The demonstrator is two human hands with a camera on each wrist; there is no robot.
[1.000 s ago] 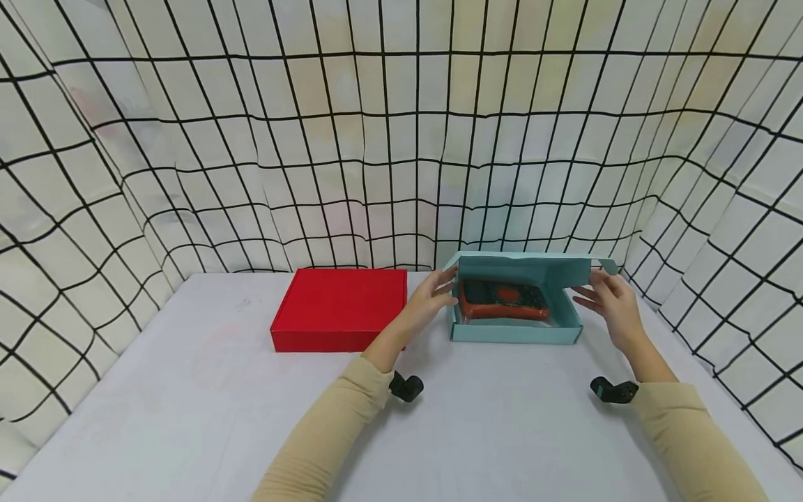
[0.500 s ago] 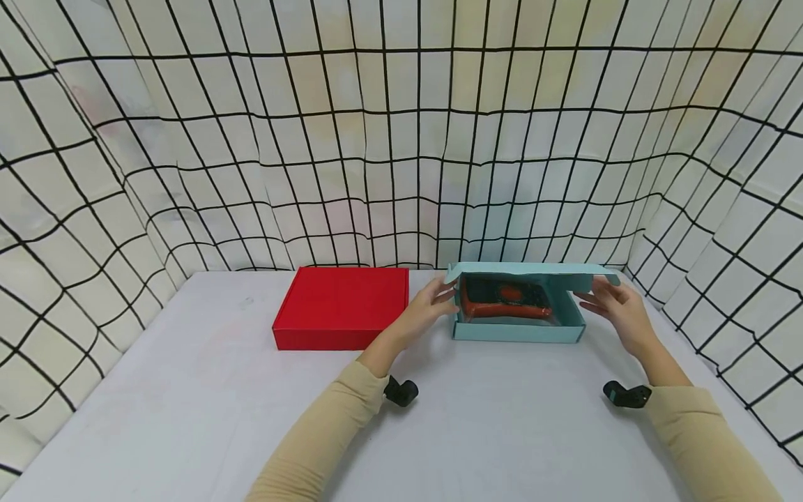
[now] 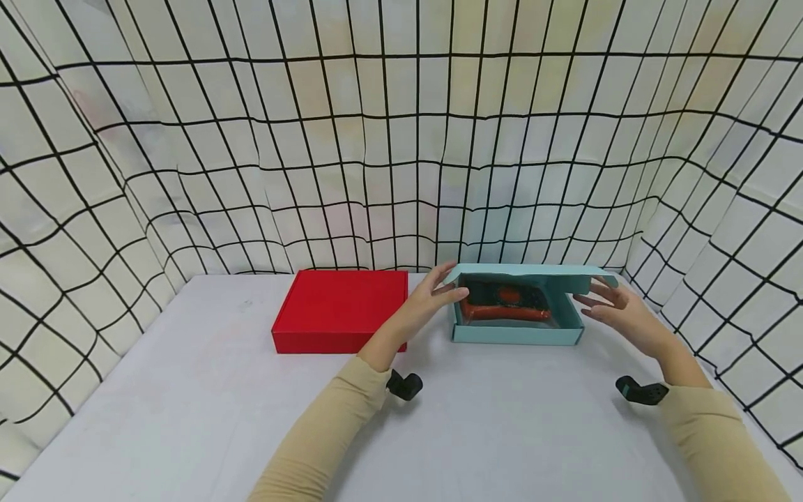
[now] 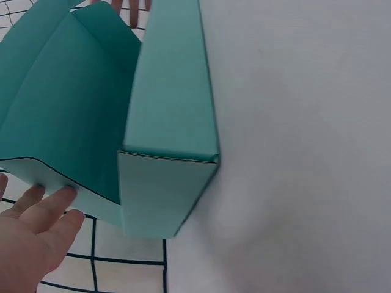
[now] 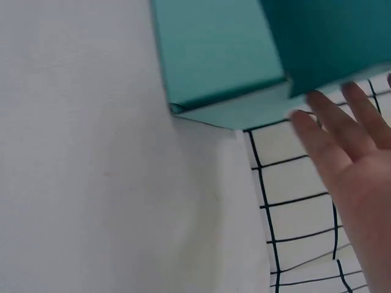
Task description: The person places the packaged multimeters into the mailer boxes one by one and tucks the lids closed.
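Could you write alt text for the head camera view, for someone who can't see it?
A person's left hand and right hand are at opposite ends of a teal box, its lid partly raised over a red-and-black item. A closed red box sits to the left on a white table.

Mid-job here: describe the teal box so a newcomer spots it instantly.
On the white table, find the closed red box. The teal box sits to its right. It alone stands open, its lid partly raised over an orange-and-dark packet.
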